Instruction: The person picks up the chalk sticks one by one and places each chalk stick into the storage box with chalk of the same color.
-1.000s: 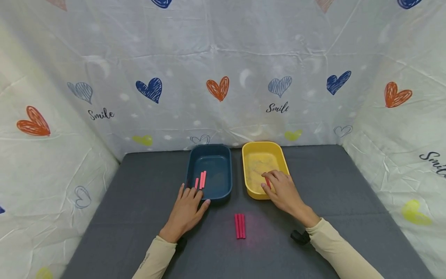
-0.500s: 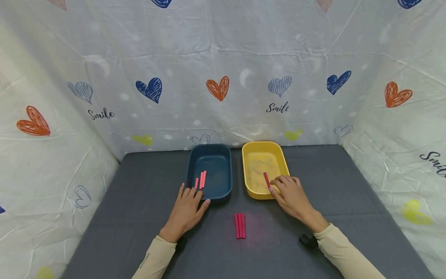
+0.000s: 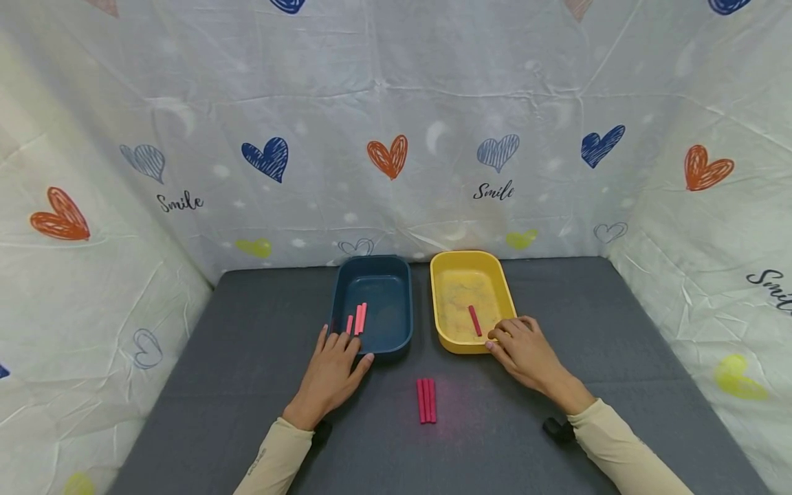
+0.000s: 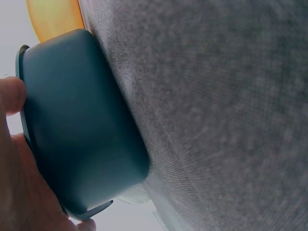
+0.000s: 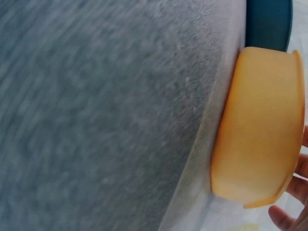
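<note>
My left hand (image 3: pixel 331 371) rests over the near left rim of a dark blue plastic tub (image 3: pixel 386 330), fingers and thumb spread. Inside lie a few light pink sticks (image 3: pixel 360 320), partly hidden by the fingertips. Its outer wall fills much of the left wrist view, with the thumb (image 4: pixel 13 94) at the rim. My right hand (image 3: pixel 526 354) touches the near right rim of a yellow tub (image 3: pixel 452 302), holding nothing. One dark red stick (image 3: pixel 474 320) lies in that tub, just left of the fingertips. In the right wrist view, fingers (image 5: pixel 301 166) sit beside the yellow wall.
Three dark pink sticks (image 3: pixel 426 401) lie side by side on the grey tablecloth (image 3: pixel 383 454), between the forearms and nearer than both tubs. A white sheet (image 3: pixel 433 213) printed with hearts hangs right behind the tubs and along both sides.
My right hand has let go of the dark red stick, leaving it in the yellow tub, and has drawn back right to the rim. My left hand has stayed put.
</note>
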The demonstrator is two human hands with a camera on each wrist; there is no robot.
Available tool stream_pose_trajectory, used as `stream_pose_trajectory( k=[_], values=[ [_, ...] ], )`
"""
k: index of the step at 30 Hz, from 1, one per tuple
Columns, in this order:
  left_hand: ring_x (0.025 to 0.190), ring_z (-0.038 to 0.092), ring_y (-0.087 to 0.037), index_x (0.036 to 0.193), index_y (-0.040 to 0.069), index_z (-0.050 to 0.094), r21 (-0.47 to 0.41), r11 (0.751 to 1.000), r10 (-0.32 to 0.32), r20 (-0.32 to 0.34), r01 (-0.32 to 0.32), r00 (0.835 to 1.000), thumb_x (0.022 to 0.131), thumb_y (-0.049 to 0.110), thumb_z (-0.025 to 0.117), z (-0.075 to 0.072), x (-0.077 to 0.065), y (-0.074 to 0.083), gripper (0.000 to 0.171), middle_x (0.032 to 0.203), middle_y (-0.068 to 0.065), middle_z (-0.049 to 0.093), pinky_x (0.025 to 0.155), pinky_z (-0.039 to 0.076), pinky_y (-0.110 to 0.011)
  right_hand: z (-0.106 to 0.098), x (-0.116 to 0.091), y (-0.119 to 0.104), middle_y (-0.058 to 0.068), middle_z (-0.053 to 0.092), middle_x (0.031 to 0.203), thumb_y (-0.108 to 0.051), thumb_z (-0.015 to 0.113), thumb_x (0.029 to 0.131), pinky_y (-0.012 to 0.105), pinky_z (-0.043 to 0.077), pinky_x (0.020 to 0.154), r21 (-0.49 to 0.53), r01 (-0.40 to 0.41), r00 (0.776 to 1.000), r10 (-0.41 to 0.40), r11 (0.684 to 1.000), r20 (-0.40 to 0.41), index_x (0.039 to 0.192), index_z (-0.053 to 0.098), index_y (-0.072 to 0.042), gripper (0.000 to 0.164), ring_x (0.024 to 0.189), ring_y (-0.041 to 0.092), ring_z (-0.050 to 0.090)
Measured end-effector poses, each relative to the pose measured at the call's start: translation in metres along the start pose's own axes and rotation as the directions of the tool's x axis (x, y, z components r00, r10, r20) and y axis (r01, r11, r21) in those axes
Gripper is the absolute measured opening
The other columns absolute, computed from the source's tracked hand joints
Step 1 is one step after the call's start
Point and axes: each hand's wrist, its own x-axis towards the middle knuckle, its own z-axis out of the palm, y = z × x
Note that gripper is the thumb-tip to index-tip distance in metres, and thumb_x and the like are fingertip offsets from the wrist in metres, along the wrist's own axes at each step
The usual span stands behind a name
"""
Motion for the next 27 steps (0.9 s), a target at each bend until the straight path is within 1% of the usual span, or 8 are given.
stream_pose_trajectory(
  k=[3, 7, 14, 23, 27],
  values=[
    [0.101, 0.053, -0.028, 0.108, 0.009, 0.062, 0.002, 1.000, 0.000, 0.000, 0.000, 1.000, 0.098, 0.044, 0.054, 0.001, 0.000, 0.000, 0.038, 0.102, -0.009, 0.059, 0.117, 0.025, -0.061, 0.001, -0.003, 0.004, 0.000, 0.064, 0.098, -0.033, 0.056, 0.099, 0.052, 0.040, 0.099, -0.016, 0.022, 1.000, -0.022, 1.000, 0.003, 0.095, 0.068, -0.019, 0.019, 0.098, 0.021, 0.060],
    [0.101, 0.053, -0.028, 0.107, 0.009, 0.062, -0.001, 1.000, 0.003, 0.000, -0.003, 1.000, 0.098, 0.045, 0.054, 0.001, 0.000, 0.000, 0.037, 0.102, -0.009, 0.059, 0.117, 0.025, -0.061, 0.001, -0.005, 0.010, -0.001, 0.064, 0.095, -0.032, 0.056, 0.099, 0.051, 0.039, 0.103, -0.029, 0.045, 0.999, -0.044, 0.999, 0.015, 0.092, 0.068, -0.019, 0.019, 0.096, 0.019, 0.061],
    [0.100, 0.053, -0.028, 0.105, 0.009, 0.061, -0.007, 1.000, 0.004, -0.001, -0.004, 1.000, 0.098, 0.044, 0.054, -0.001, 0.001, 0.001, 0.036, 0.101, -0.009, 0.059, 0.117, 0.025, -0.061, 0.003, -0.006, 0.013, -0.001, 0.065, 0.092, -0.029, 0.056, 0.099, 0.052, 0.037, 0.111, -0.017, 0.072, 0.997, -0.072, 0.997, 0.011, 0.091, 0.067, -0.018, 0.018, 0.095, 0.021, 0.062],
    [0.100, 0.053, -0.028, 0.107, 0.009, 0.062, 0.010, 1.000, 0.005, 0.003, -0.005, 1.000, 0.098, 0.044, 0.054, -0.002, 0.000, 0.000, 0.037, 0.101, -0.009, 0.059, 0.116, 0.026, -0.062, 0.005, -0.005, 0.013, -0.002, 0.060, 0.086, -0.026, 0.055, 0.100, 0.054, 0.035, 0.113, 0.012, 0.101, 0.995, -0.101, 0.995, 0.018, 0.087, 0.061, -0.018, 0.016, 0.092, 0.022, 0.060],
    [0.106, 0.054, -0.029, 0.111, 0.009, 0.063, 0.008, 1.000, 0.002, 0.026, -0.002, 1.000, 0.099, 0.046, 0.052, -0.003, 0.001, 0.000, 0.041, 0.107, -0.010, 0.062, 0.117, 0.024, -0.061, 0.005, -0.005, 0.014, -0.002, 0.059, 0.084, -0.026, 0.056, 0.099, 0.055, 0.035, 0.113, 0.019, 0.103, 0.994, -0.103, 0.995, 0.018, 0.086, 0.060, -0.018, 0.016, 0.091, 0.022, 0.060]
  ],
)
